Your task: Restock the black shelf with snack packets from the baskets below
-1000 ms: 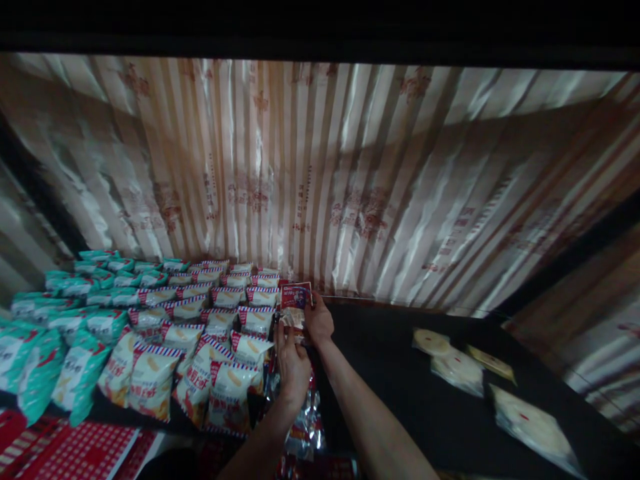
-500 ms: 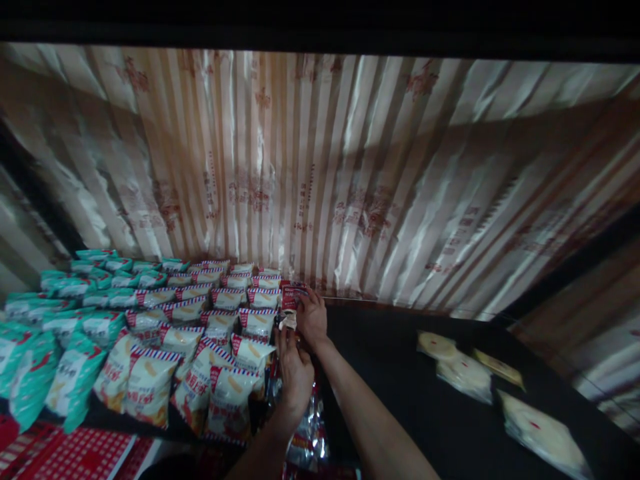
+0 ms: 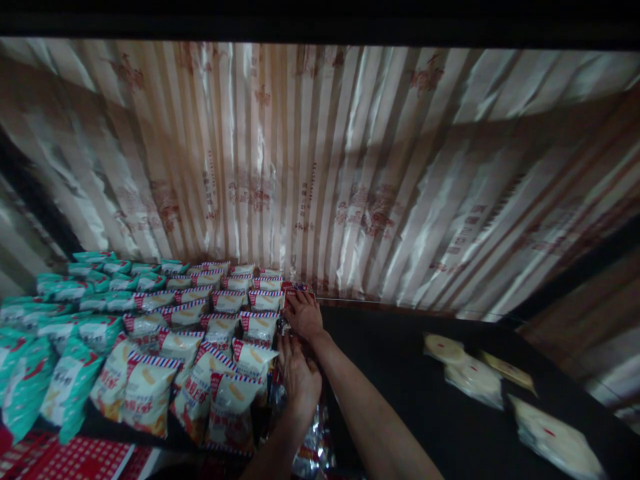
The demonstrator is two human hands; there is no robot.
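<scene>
Step in hand, likely: seating red packet (image 3: 296,288) at shelf (image 3: 390,360) back edge, just beside striped packets (image 3: 253,325). Right hand (image 3: 303,313) flat on it, fingers spread, no grip. Left hand (image 3: 300,379) over foil packets (image 3: 314,443) near front edge; cannot tell its grip. Seating calls for level press, neighbours undisturbed.

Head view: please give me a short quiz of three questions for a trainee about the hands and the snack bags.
1. True or false: the right hand lies on a red packet beside the striped-top snack bags.
2. Which colour are the bags farthest left? A teal, B yellow, C black.
3. Fill in: the round pale packs lie on the dark shelf, to the ___ of the right hand.
Key: 1 true; 2 A; 3 right.
</scene>
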